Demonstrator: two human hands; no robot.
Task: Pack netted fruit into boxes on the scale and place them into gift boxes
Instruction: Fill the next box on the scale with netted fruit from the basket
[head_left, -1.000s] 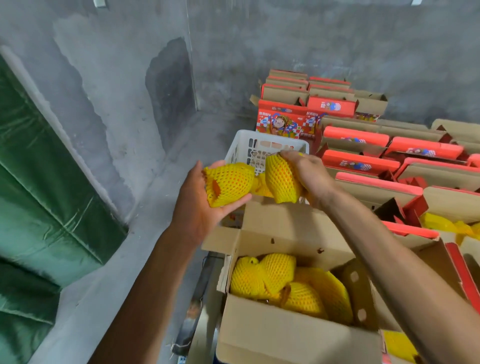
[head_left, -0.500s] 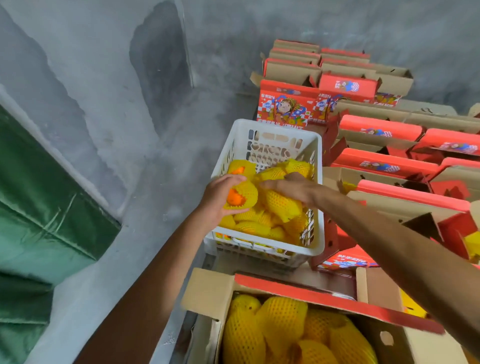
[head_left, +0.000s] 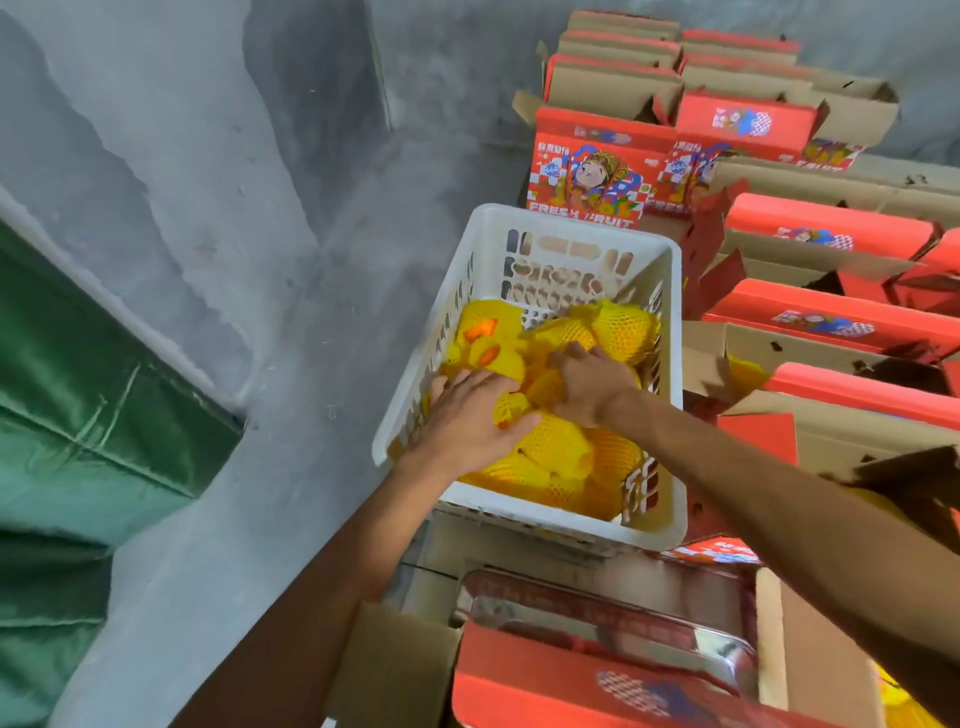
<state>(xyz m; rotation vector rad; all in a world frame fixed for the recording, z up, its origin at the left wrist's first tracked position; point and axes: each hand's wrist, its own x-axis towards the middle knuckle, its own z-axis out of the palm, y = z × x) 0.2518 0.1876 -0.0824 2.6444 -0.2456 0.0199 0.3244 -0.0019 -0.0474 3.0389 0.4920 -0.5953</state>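
From the head view, we reach both hands down into the white crate (head_left: 670, 395), which sits ahead of us between the concrete floor and the rows of red gift boxes (head_left: 826, 228). The netted fruit (head_left: 556, 452) fills the crate's lower half, a loose heap of yellow foam sleeves lying at mixed angles.

Our left hand (head_left: 467, 415) lies palm down on the heap near the crate's left wall, fingers spread and bending over one fruit, thumb tucked under its near side. Our right hand (head_left: 587, 384) sits just beside it, nearer the middle, its fingers curled down into the netting; we cannot tell whether they have closed on a piece.

The fruit under the left hand runs roughly crosswise to our forearm, so we judge that hand has the readier grip, with the lift coming back toward us. The open box (head_left: 597, 675) with its red flap waits at the bottom edge, directly below the crate.
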